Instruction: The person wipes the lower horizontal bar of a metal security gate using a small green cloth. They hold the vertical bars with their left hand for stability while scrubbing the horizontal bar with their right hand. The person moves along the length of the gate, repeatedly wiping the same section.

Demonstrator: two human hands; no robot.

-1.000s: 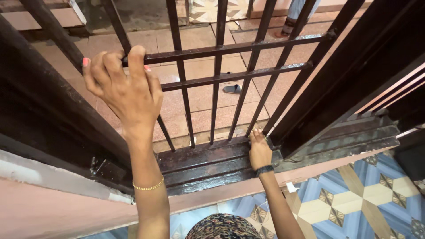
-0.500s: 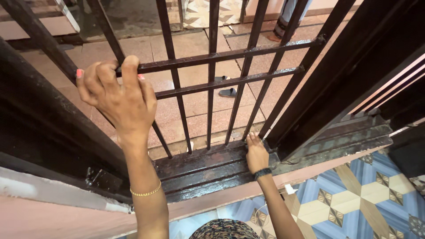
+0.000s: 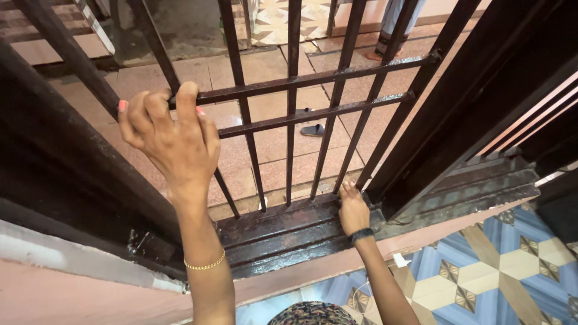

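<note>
The left hand is gripping the upper crossbar of the dark metal gate, fingers curled shut around it. Lower right, the right hand is pressing flat, fingers together, on the gate's bottom rail, near the tiled floor.

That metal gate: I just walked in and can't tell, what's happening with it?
A person leans over a dark metal gate. The left hand grips its upper crossbar; the right hand reaches down and presses on the bottom rail near the frame post. A dark sandal lies on the tiled floor beyond the bars.
</note>
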